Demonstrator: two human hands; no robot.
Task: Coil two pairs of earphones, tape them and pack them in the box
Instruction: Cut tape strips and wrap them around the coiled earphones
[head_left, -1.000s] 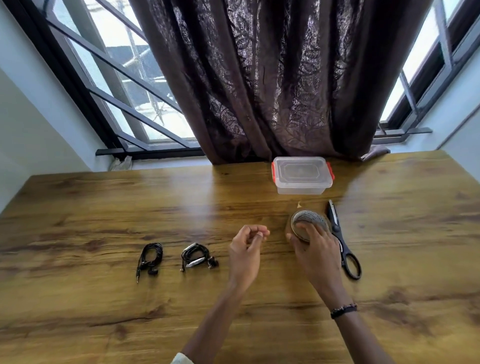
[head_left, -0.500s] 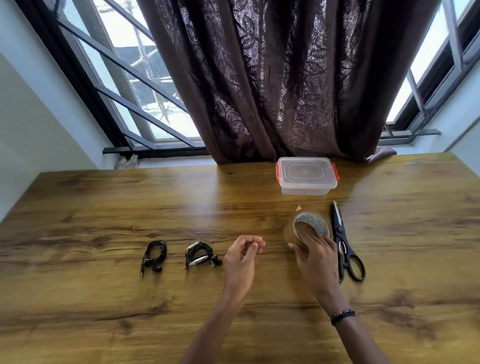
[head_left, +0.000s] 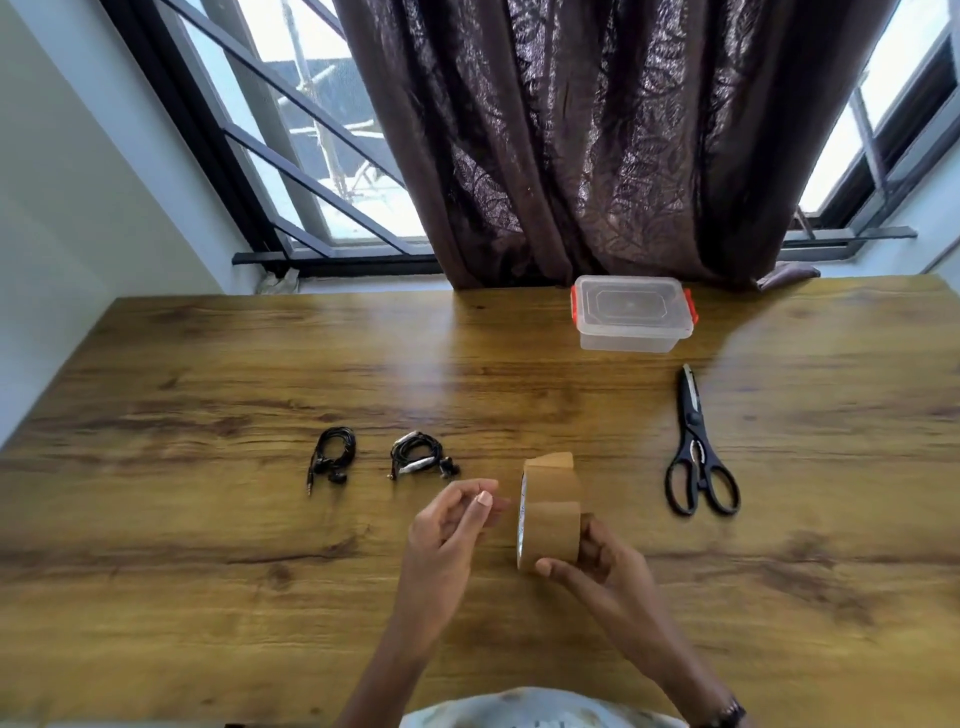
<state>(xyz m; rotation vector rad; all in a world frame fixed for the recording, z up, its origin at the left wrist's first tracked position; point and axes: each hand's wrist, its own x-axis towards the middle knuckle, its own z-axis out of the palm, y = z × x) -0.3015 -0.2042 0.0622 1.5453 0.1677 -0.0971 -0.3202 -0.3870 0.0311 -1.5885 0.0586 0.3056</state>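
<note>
Two coiled black earphone pairs lie on the wooden table (head_left: 208, 571): one earphone coil (head_left: 332, 457) at the left and a second earphone coil (head_left: 418, 460) with silver parts beside it. My right hand (head_left: 597, 566) grips a roll of brown tape (head_left: 550, 519) upright above the table, its loose end sticking up. My left hand (head_left: 452, 535) hovers just left of the roll with fingers loosely curled and holds nothing. A clear plastic box (head_left: 631, 314) with orange clips and its lid on stands at the back.
Black scissors (head_left: 698, 457) lie closed to the right of the tape. A dark brown curtain (head_left: 597, 140) hangs behind the box, in front of a barred window. The table's far edge runs along the window sill.
My right hand lifted the tape roll off the table beside the scissors and brought it nearer, turned on edge. My left hand stayed near the middle, its fingers looser.
</note>
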